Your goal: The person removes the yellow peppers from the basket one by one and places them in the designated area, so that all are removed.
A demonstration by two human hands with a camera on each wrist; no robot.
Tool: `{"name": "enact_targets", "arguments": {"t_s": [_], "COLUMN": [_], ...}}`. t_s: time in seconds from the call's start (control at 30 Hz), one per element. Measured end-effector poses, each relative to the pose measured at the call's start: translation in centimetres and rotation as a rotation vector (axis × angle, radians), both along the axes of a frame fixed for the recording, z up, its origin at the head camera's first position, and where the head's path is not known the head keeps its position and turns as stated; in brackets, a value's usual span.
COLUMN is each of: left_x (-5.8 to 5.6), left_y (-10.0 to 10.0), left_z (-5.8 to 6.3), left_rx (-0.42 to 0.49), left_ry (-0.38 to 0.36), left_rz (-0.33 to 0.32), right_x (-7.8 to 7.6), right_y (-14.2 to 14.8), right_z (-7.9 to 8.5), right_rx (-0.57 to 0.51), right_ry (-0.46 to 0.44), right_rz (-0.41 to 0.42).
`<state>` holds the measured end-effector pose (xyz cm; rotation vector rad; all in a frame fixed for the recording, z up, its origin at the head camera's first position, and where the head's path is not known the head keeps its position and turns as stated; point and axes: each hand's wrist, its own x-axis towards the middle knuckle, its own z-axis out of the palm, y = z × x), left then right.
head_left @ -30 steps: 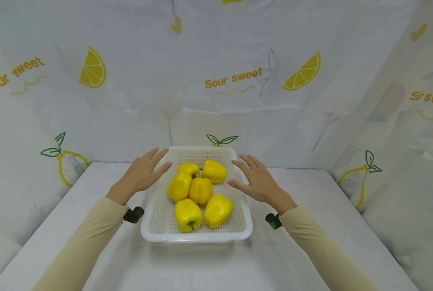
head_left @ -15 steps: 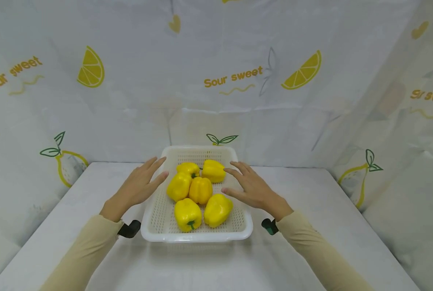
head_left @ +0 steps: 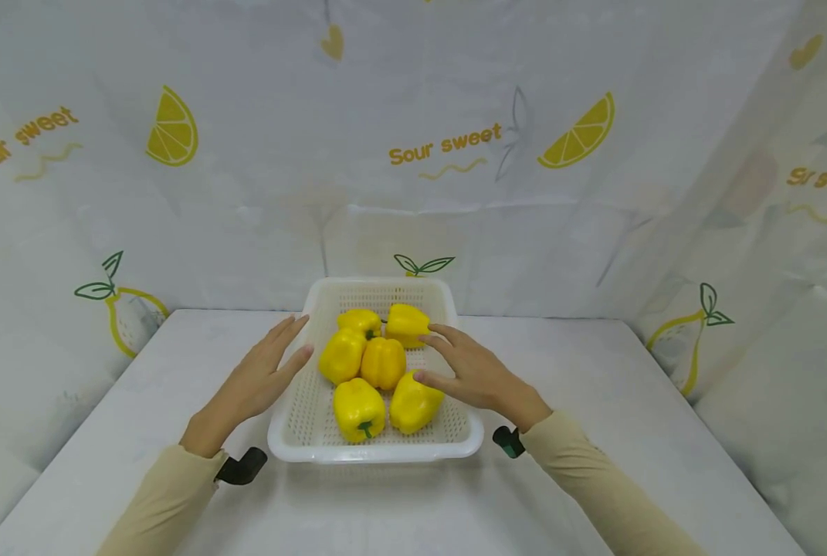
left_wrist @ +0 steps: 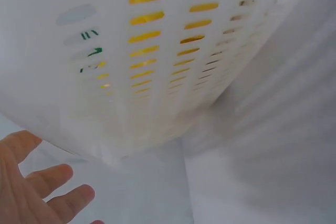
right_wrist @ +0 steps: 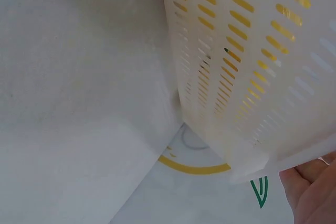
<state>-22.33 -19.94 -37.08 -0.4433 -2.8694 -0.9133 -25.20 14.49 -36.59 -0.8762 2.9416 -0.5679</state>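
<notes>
A white perforated plastic basket (head_left: 316, 454) stands on the table with several yellow bell peppers (head_left: 384, 364) inside. My left hand (head_left: 249, 382) is at the basket's left side, fingers extended and thumb spread, holding nothing. On the other side my right hand (head_left: 479, 372) reaches over the right rim, its fingers loosely bent. Its thumb overlaps the front right pepper (head_left: 411, 405) in the head view, and its fingertips come near the back right pepper (head_left: 406, 324). In the left wrist view the left fingers (left_wrist: 50, 179) lie beside the basket wall (left_wrist: 115, 124); in the right wrist view the right hand (right_wrist: 315, 190) is beside the rim.
The table (head_left: 566, 479) has a white cover. Behind it hangs a pale curtain (head_left: 274, 154) printed with lemons and words, which continues along both sides. Dark wrist cameras (head_left: 242, 466) sit under both forearms.
Both hands have drawn back towards the person. The right hand has also shifted left, further over the basket, and the left hand slightly left. The basket and peppers stay in place.
</notes>
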Motion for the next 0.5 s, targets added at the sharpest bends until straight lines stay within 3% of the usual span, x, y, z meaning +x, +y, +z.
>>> {"name": "enact_targets", "arguments": {"t_s": [0.5], "left_x": [3.0], "left_y": [0.1], "left_z": [-1.4], "left_rx": [0.094], "left_ry": [-0.027], "left_rz": [0.006], "right_x": [0.1], "right_y": [-1.0], "right_z": [-0.4], "right_rx": [0.063], "right_ry": [-0.054], "right_rz": [0.067]}}
